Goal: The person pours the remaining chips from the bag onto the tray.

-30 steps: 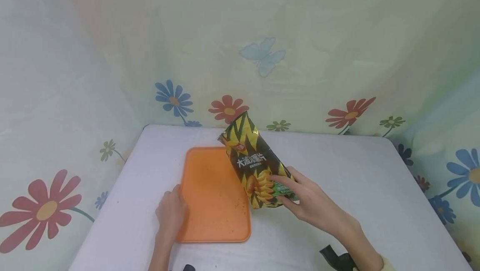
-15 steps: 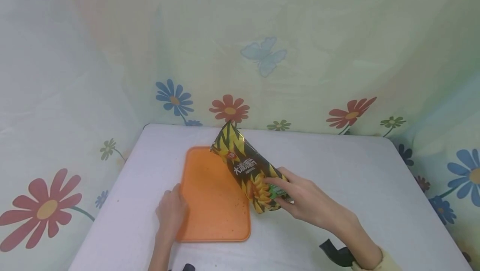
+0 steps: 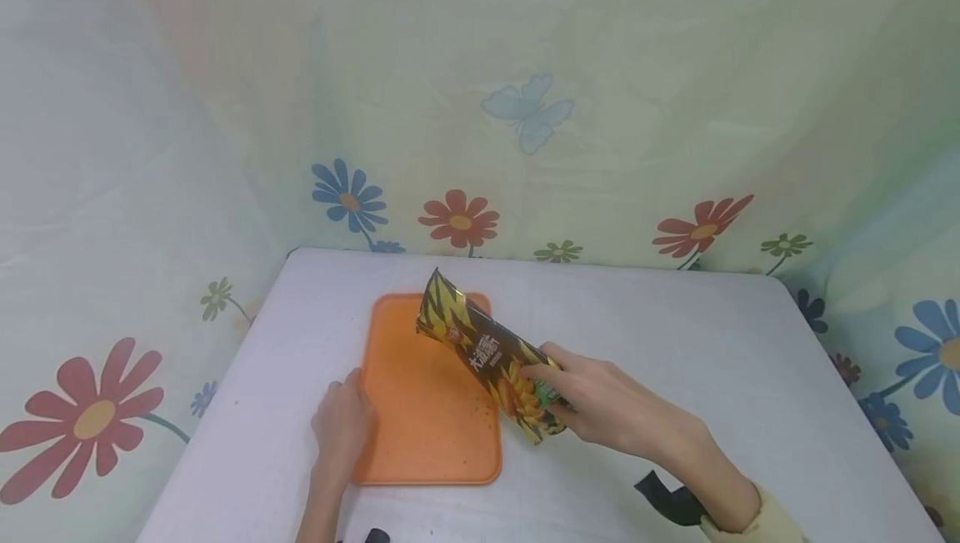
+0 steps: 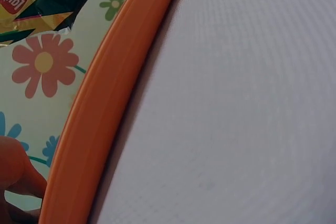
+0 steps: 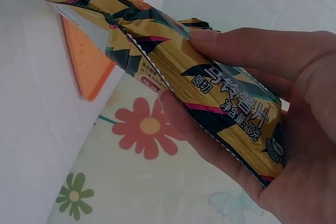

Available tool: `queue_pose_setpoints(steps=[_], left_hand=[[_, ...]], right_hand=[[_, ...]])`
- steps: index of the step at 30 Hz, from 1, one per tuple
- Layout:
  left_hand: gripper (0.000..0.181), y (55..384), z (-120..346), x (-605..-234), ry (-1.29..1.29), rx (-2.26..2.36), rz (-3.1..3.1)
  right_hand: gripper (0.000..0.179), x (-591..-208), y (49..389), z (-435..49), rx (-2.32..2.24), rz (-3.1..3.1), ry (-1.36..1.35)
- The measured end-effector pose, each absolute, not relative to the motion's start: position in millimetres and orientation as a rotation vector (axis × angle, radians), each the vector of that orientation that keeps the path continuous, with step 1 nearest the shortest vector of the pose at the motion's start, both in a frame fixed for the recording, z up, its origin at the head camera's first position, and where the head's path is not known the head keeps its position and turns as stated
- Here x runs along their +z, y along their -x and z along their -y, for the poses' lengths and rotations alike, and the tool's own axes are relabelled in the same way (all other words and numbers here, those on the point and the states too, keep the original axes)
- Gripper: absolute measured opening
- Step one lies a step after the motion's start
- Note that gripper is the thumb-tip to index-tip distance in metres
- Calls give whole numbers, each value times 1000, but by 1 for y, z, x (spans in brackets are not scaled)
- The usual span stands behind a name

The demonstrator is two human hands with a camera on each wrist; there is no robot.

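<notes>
A black-and-yellow bag of potato chips (image 3: pixel 487 355) is tilted over the right part of an orange tray (image 3: pixel 420 434), its far end pointing up and left. My right hand (image 3: pixel 611 397) grips the bag's near end, with the thumb on one face and fingers on the other, as the right wrist view of the bag (image 5: pixel 210 93) shows. At the tray's left edge, my left hand (image 3: pixel 342 422) holds the rim; in the left wrist view its curled fingers (image 4: pixel 18 169) meet the orange rim (image 4: pixel 105 93). Small dark specks lie on the tray's surface. The bag's contents are hidden.
The tray lies on a white-covered table (image 3: pixel 675 334). Behind and at both sides hangs a flowered backdrop (image 3: pixel 600 109). A black strap (image 3: pixel 670 500) shows beside the right forearm, and a small black object (image 3: pixel 377 535) is at the bottom edge.
My right hand has moved slightly left and tipped the bag, so its far end has swung down and left over the tray. The left hand and tray have stayed in place.
</notes>
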State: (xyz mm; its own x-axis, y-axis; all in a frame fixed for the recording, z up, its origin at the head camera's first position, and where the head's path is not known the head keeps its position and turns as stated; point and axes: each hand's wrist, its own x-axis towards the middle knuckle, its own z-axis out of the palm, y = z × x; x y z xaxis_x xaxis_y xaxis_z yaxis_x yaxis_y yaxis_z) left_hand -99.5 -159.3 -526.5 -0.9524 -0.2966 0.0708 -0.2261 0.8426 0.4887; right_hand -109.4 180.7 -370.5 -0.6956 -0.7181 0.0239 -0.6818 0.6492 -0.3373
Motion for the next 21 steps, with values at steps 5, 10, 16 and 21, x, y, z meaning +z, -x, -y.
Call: queue_pose_setpoints(steps=[5,10,16,21], left_hand=[[37,99,159,-527,-413,-732,2870],[37,99,160,-528,-417,-737,2869],[35,99,159,-528,-406,-734,2862],[35,99,159,-529,-397,-734,2864]], right_hand=[[44,-369,109,-178,-456,-2730,1168],[44,-371,109,-178,-458,-2737,1186],[44,-374,108,-177,-441,-2751,1236],[44,-375,108,-176,-436,-2772,1255]])
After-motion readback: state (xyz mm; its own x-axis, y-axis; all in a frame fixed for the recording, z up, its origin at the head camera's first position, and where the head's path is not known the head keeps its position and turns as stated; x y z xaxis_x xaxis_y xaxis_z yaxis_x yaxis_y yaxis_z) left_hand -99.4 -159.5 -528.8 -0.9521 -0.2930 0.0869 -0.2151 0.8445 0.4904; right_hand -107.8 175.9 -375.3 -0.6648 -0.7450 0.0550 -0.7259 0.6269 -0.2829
